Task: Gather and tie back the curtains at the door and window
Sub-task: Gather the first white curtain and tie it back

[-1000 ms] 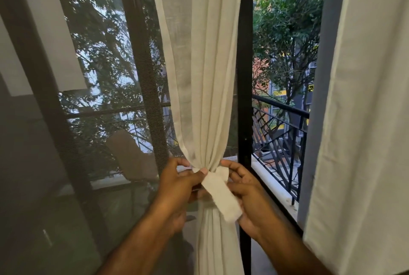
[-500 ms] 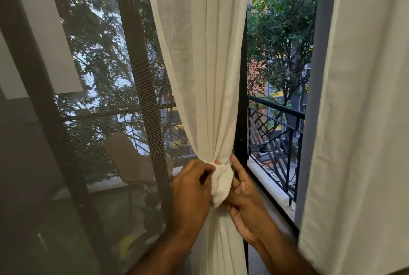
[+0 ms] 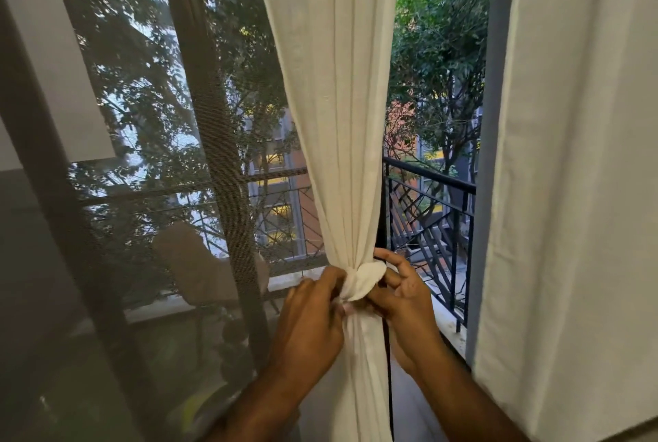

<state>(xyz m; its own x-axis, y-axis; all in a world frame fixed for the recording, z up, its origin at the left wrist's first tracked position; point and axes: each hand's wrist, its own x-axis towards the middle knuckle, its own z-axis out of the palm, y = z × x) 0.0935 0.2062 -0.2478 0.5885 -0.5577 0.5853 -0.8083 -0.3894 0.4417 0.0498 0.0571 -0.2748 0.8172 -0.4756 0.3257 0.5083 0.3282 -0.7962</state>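
**Two hands at one knot, two curtains in view**

Far left: one dark mesh screen door, grey and see-through, with one pale chair dimly visible behind it on the balcony.

Centre: one cream-white sheer fabric curtain, hanging from the top edge, gathered into a narrow bunch low down and falling loose again below. Around that bunch, one white fabric tie-back band, wrapped into a rounded knot-like lump.

Left hand just left of the lump, fingers curled in and closed against the band's left side, back of the hand toward the camera. Right hand just right of it, thumb and forefinger pinching the band's lower right part, remaining fingers half spread and lifted off the cloth. Both hands touching the band; cannot tell how much of the band lies hidden under the fingers.

Right of the hands: one black metal balcony railing with crossing diagonal bars, green trees beyond.

Far right: one second white fabric curtain, hanging straight and ungathered, well apart from both hands, no band on the visible part.
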